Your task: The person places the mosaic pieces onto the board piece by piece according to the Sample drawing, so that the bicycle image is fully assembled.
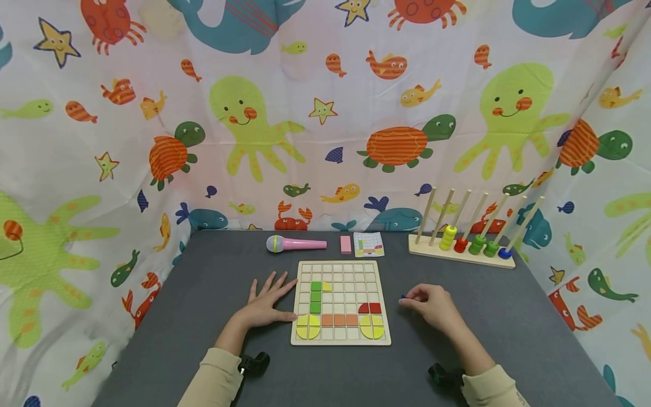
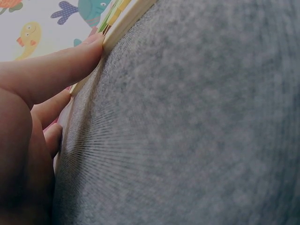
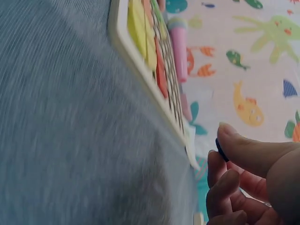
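A wooden grid board (image 1: 344, 333) lies on the grey table, with green, yellow, orange and red tiles set in some of its squares. My left hand (image 1: 264, 305) is spread flat beside it; the thumb and a fingertip touch the board's left edge, as the left wrist view also shows at the thumb (image 2: 70, 65). To the right of the board, my right hand (image 1: 429, 305) pinches a small dark blue piece (image 3: 221, 150) between thumb and forefinger, a little above the table. Most of that piece is hidden by the fingers, so its shape is unclear.
Behind the board lie a pink toy microphone (image 1: 302, 244), a pink block (image 1: 346, 245) and a pattern card (image 1: 369, 237). At the back right stands a wooden peg rack (image 1: 447, 255) with coloured beads. A sea-animal curtain (image 1: 305, 203) hangs behind the table.
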{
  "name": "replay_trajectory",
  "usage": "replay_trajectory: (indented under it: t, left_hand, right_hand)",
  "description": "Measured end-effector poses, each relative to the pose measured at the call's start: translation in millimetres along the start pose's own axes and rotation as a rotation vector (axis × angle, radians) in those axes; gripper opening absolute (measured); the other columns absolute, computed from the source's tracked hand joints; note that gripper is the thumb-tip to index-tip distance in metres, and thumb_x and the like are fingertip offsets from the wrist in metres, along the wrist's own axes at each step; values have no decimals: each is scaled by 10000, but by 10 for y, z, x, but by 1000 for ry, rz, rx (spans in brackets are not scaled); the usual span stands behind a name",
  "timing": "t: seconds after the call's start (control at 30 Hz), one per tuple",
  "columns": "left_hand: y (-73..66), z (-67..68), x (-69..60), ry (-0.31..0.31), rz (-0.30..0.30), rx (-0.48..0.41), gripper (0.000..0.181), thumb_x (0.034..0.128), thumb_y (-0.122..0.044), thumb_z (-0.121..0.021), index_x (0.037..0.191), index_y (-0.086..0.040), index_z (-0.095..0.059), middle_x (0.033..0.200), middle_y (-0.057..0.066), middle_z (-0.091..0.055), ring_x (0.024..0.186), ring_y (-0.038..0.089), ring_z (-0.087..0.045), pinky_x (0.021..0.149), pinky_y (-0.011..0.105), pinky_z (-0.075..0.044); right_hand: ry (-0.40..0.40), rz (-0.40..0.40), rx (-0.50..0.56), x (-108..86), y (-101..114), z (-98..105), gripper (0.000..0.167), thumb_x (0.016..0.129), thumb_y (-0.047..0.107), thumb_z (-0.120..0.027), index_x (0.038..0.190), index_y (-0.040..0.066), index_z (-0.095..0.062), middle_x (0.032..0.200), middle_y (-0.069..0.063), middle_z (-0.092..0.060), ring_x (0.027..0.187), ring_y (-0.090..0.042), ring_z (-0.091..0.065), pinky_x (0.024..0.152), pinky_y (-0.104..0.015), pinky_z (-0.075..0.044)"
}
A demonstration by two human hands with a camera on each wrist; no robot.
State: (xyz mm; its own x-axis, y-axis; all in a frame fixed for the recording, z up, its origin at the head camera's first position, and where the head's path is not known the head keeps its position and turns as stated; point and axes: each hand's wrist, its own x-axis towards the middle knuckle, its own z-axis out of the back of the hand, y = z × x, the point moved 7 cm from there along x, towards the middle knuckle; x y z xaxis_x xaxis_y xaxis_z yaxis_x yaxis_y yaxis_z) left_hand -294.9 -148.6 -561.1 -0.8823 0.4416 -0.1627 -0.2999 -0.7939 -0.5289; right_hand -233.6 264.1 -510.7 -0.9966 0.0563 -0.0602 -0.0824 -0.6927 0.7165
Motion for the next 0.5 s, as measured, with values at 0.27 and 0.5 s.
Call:
replay_trajectory:
  t: [0.27,0.5]
  left_hand:
    - [29,-20,6,-24,-14,-19,1027,752,-719,-723,1601,-335,-291,1709,32,-132,1570,353,66,1147,667,201]
    - [31,-31,14,-24,-9,-21,1031,747,-727,-723,1600,-344,-289,1709,13,-126,1573,339,68,1152,662,196]
  right_hand:
    - [82,53,80,-57,331,-281,86,900,205,-775,949,136,-789,820,13,-685,709,-162,-537,584,-282,-452]
    - [154,99,124,-97,529,-572,64,880,204,-794,899,144,-785,819,36,-714,716,-132,-551,595,-251,-465]
